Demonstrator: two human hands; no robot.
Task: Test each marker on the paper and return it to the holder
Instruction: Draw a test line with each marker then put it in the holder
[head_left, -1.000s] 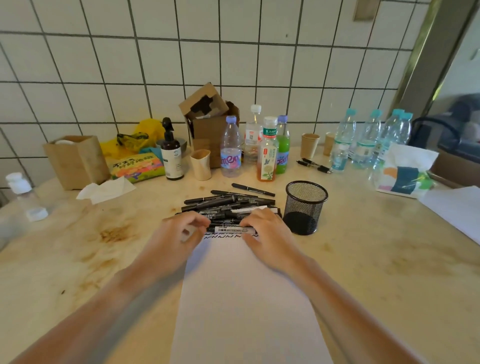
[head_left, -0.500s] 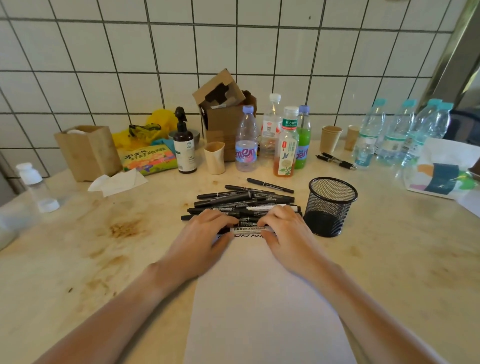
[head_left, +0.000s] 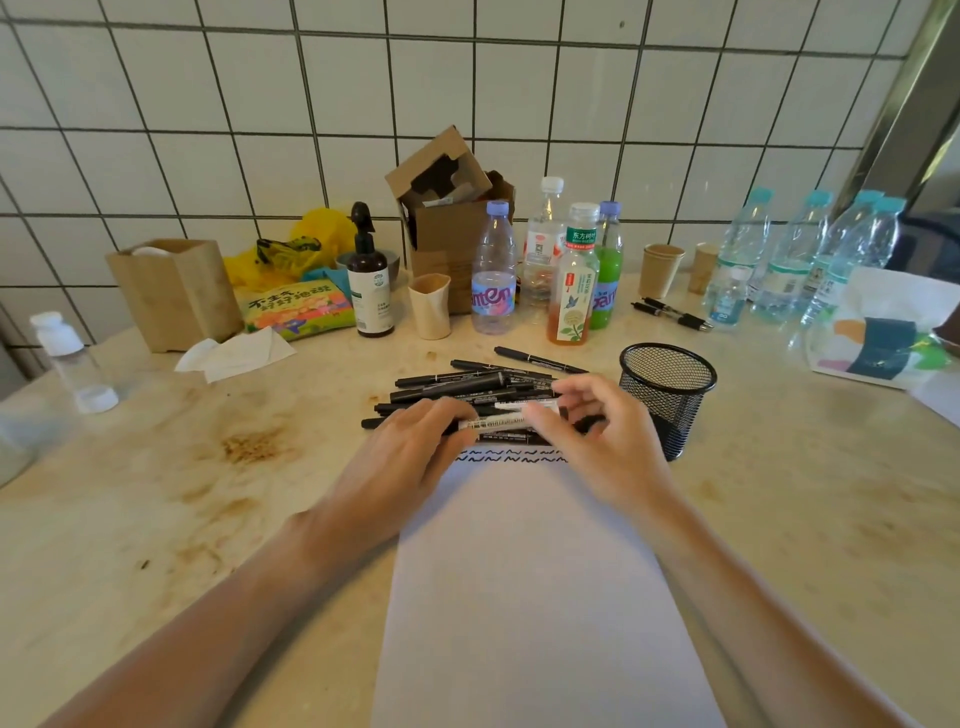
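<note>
Both hands met over a white-labelled marker that lay crosswise at the far edge of the paper. The left hand had its fingers curled over the marker's left end, gripping it there. The right hand pinched the marker's right part between thumb and forefinger, with the other fingers lifted and loosely spread above the pile. Whether the cap was on or off could not be told, since the fingers covered both ends.

Just behind the held marker lay a heap of black markers, mostly side by side and pointing left to right, with one thinner pen lying apart at the back. Two rows of short black squiggles ran across the top of the paper, just under the hands. The black mesh holder stood upright on the worktop to the right of the pile, close to the right hand; no markers showed above its rim.

Farther back stood several drink bottles, a dark pump bottle, an open cardboard box and paper cups against the tiled wall.
</note>
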